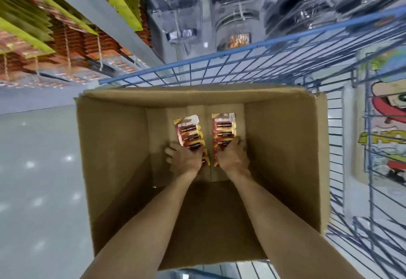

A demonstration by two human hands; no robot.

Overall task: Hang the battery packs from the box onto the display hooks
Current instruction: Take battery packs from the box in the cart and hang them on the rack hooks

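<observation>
Fingers (168,153) curled, your left hand (184,161) grips one stack of battery packs (187,130), your right hand (233,157) a second stack (224,125), side by side mid-floor in the single cardboard box (114,146), inside one wire cart (219,57).

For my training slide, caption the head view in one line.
Left hand and right hand each grip battery packs at the bottom of a box in a blue cart.
</observation>
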